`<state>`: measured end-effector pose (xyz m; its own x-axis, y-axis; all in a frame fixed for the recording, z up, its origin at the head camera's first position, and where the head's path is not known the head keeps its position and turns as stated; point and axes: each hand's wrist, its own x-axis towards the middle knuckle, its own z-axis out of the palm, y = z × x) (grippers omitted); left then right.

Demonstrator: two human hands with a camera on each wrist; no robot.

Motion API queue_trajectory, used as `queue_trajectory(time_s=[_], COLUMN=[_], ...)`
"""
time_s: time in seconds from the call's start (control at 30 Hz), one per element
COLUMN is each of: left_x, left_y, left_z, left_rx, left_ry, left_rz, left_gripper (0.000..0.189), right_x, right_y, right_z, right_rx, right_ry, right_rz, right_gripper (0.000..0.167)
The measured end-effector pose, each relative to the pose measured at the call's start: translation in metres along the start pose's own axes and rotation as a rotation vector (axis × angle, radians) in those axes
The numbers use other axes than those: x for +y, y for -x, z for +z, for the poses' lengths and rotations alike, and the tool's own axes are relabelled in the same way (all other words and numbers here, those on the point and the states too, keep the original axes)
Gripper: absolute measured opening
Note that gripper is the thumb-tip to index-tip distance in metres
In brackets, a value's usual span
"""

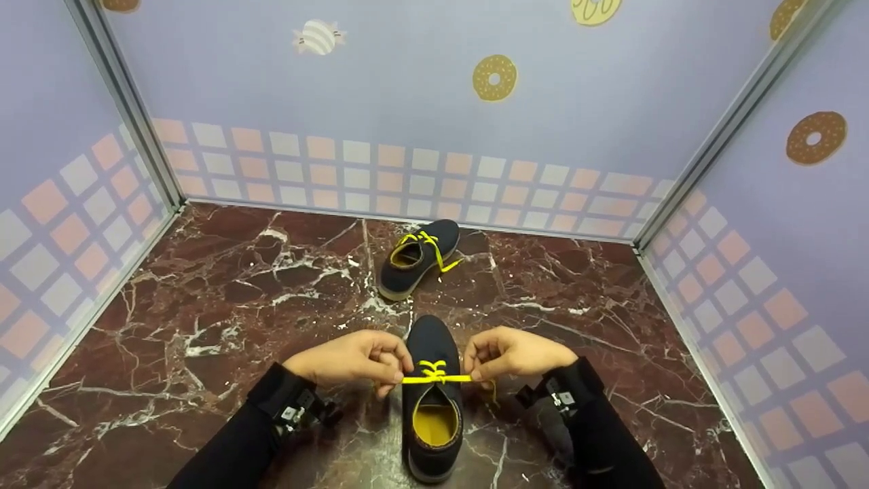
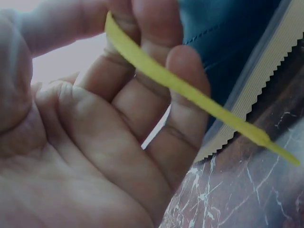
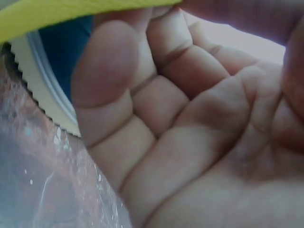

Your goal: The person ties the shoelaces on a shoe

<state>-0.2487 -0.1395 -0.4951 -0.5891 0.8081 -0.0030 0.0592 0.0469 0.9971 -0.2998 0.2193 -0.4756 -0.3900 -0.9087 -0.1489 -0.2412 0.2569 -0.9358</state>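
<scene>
A dark shoe (image 1: 433, 336) with a yellow inside stands upright on the floor, toe pointing away from me. Its yellow shoelace (image 1: 438, 379) is crossed at the throat and stretched straight out to both sides. My left hand (image 1: 356, 356) pinches one end between thumb and forefinger, left of the shoe. On the other side my right hand (image 1: 519, 352) pinches the opposite end. In the left wrist view a loose lace tip (image 2: 282, 153) hangs past the curled fingers. The right wrist view has the lace (image 3: 71, 13) crossing above the fingers, the shoe's sole (image 3: 40, 90) behind.
A second dark shoe (image 1: 400, 278) with yellow laces stands farther off, near the back wall (image 1: 407, 88). Brown marbled floor (image 1: 271, 272) surrounds both shoes. Patterned panels (image 1: 781, 224) rise on the left, right and back, joined by metal posts (image 1: 733, 122).
</scene>
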Motion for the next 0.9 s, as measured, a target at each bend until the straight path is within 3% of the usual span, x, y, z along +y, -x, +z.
queue_trajectory(time_s=[0.37, 0.9], left_x=[0.002, 0.001], left_y=[0.005, 0.008], left_z=[-0.003, -0.011], left_rx=[-0.052, -0.133], left_ry=[-0.041, -0.036], left_rz=[-0.03, 0.044], left_gripper=[0.025, 0.019], right_x=[0.006, 0.009], right_y=[0.003, 0.008], right_z=[-0.006, -0.01], right_rx=[-0.025, -0.032], right_ry=[0.019, 0.064], right_rz=[0.005, -0.003], right_gripper=[0.015, 0.019])
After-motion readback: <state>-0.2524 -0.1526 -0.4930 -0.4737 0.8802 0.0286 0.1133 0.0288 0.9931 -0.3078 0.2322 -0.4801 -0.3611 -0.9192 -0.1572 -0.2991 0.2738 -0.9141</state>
